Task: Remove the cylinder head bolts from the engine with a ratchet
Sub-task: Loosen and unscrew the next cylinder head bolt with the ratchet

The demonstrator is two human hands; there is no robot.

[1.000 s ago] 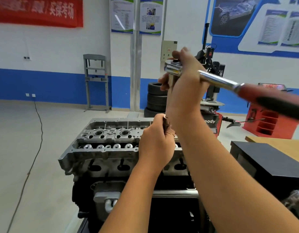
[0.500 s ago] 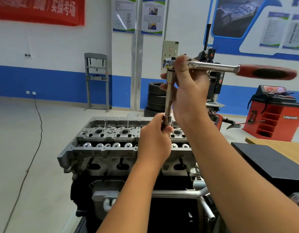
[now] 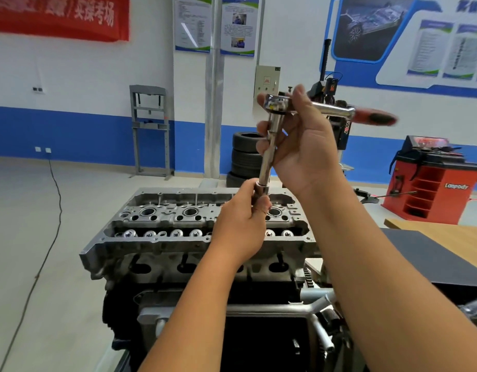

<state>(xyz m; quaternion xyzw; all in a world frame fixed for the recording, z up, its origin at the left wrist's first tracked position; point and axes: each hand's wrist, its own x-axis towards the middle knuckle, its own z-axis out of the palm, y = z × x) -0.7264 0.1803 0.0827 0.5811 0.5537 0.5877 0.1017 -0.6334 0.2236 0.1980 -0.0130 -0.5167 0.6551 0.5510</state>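
Above the cylinder head [image 3: 178, 229], the right hand [image 3: 304, 146] curls around the ratchet [image 3: 326, 108] head and extension bar [image 3: 269, 154]; the left hand [image 3: 240, 226] pinches the socket [image 3: 261, 189].

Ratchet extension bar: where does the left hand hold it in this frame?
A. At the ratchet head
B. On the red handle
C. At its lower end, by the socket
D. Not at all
C: the left hand grips the lower end of the extension bar above the cylinder head, while the right hand holds the top near the ratchet head.
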